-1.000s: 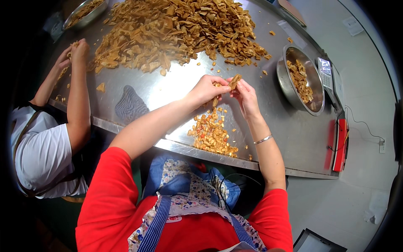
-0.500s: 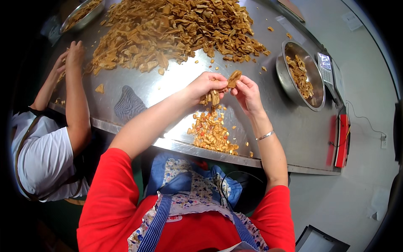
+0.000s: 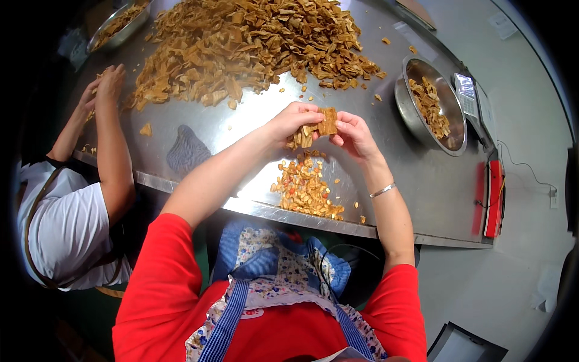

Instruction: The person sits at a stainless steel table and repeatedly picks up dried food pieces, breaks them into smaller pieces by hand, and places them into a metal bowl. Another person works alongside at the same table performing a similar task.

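A flat, ridged brown dried food piece (image 3: 327,120) is held between my two hands, over the metal table. My left hand (image 3: 298,120) is closed, pinching its left side, and more pale brown dried strips (image 3: 301,138) stick out below those fingers. The fingertips of my right hand (image 3: 356,134) are closed at the piece's right edge. Beneath my hands lies a small heap of yellow bits (image 3: 307,190) with some reddish ones, close to the table's front edge. Beyond them spreads a large pile of brown dried pieces (image 3: 241,51).
A steel bowl (image 3: 402,99) with dried pieces stands right, beside a device with a keypad (image 3: 465,96). Another bowl (image 3: 129,29) is at the far left. A co-worker's hands (image 3: 107,87) work at left. A grey patterned cloth item (image 3: 187,151) lies on the metal table (image 3: 422,193).
The piece between my hands has turned from a tilted, narrow position to show its broad ridged face. My right hand has shifted slightly lower. The co-worker's hands have moved slightly.
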Demonstrator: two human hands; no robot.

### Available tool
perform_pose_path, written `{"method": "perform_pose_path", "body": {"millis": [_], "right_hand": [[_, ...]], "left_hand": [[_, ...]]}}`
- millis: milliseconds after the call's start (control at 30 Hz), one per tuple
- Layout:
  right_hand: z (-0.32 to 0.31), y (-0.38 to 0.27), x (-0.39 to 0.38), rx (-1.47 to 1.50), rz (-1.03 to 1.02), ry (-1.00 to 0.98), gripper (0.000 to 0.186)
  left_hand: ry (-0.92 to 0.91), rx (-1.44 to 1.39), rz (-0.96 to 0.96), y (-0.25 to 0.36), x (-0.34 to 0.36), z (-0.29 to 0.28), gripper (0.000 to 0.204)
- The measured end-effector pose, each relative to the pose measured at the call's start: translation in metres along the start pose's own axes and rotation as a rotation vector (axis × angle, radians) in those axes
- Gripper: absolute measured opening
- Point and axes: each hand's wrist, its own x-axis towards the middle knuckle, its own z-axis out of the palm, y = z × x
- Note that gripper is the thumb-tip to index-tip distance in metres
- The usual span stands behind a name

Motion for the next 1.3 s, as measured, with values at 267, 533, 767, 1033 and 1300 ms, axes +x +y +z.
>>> {"method": "perform_pose_path", "body": {"millis": [267,533,767,1033,1300], "right_hand": [[-0.025,0.022,0.007,-0.084,0.072,0.251,0.015],[-0.025,0.031,0.017,-0.408,0.071,0.322,0.014],[-0.008,0.022,0.003,-0.432,-0.168,0.143,0.019],[-0.017,0.038,-0.024,-0.071,-0.161,0.112,0.031],[-0.025,0.036,0.009,-1.176,-0.126,0.218,0.02]], "left_hand": [[0.419,-0.082,-0.087,-0.009,0.007,0.0,0.013],[0.389,-0.14,0.046,0.043,0.044,0.069,0.009],[0.262,0.184,0.165,0.052,0.222,0.199,0.02],[0.003,1.149,0.551,-0.024,0.264,0.19,0.028],[0.893,1.675,0.447,0.034,0.219,0.022,0.022]]}}
